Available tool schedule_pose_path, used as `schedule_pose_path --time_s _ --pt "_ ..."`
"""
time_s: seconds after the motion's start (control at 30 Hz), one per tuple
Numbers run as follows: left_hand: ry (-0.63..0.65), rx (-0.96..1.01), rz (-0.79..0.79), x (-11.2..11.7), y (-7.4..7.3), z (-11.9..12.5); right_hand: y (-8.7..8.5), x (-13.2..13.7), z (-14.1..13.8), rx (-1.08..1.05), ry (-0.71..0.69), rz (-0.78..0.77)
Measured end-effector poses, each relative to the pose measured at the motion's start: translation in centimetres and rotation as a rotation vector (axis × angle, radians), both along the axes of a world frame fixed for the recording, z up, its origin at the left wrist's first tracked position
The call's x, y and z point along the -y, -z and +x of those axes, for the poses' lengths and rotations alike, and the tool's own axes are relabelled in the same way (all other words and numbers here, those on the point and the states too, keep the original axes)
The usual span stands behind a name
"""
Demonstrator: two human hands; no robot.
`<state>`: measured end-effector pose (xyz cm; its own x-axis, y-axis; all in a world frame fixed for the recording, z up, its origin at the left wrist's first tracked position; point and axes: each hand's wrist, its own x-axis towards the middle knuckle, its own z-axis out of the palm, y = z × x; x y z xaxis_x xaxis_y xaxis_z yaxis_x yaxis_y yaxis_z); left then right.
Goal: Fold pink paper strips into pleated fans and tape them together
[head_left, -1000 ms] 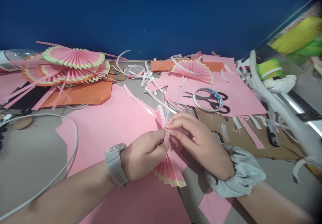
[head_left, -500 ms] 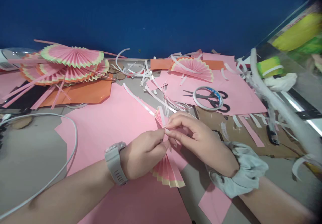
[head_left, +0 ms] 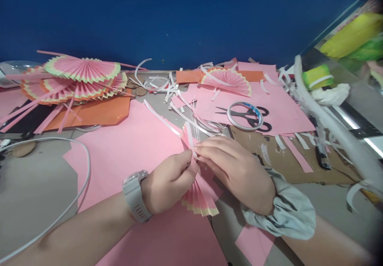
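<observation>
A pleated pink paper fan (head_left: 200,200) with pale yellow edges is pinched at its middle, its folds spreading above and below my fingers. My left hand (head_left: 172,180), with a grey watch at the wrist, is closed on the fan's narrow waist. My right hand (head_left: 235,170), a pale green scrunchie at its wrist, presses its fingertips together at the same spot. A white strip (head_left: 190,135) lies along the upper folds, close to the right fingertips. What exactly the right fingers grip is partly hidden. Beneath both hands lies a large pink paper sheet (head_left: 119,146).
Black scissors (head_left: 221,111) and a tape roll (head_left: 229,116) lie on pink sheets at the back right. Finished pleated fans (head_left: 83,68) are stacked back left. White strips (head_left: 158,83) litter the back. A white cable (head_left: 89,158) loops at left; cardboard (head_left: 254,142) lies right.
My right hand has rolled over, its fingers now flatter and closer together at the fan's waist. My left hand keeps its pinch. The whole view has shifted slightly.
</observation>
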<state>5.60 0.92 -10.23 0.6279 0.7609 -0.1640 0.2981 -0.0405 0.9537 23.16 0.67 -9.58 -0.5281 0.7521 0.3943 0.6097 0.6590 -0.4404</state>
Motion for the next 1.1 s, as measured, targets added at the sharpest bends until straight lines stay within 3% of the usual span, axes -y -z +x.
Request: schedule_pose_path --time_s 0.47,0.83,1.1 --pt "0.014 -0.08 0.03 -0.01 -0.14 0.12 -0.41 0.07 -0.26 0.02 0.04 0.001" --pt "0.026 -0.066 0.024 -0.03 0.11 -0.04 -0.62 0.01 -0.25 -0.046 0.053 -0.158" --pt "0.028 -0.08 0.002 -0.08 -0.22 0.12 -0.6 0.12 -0.29 -0.057 0.063 -0.178"
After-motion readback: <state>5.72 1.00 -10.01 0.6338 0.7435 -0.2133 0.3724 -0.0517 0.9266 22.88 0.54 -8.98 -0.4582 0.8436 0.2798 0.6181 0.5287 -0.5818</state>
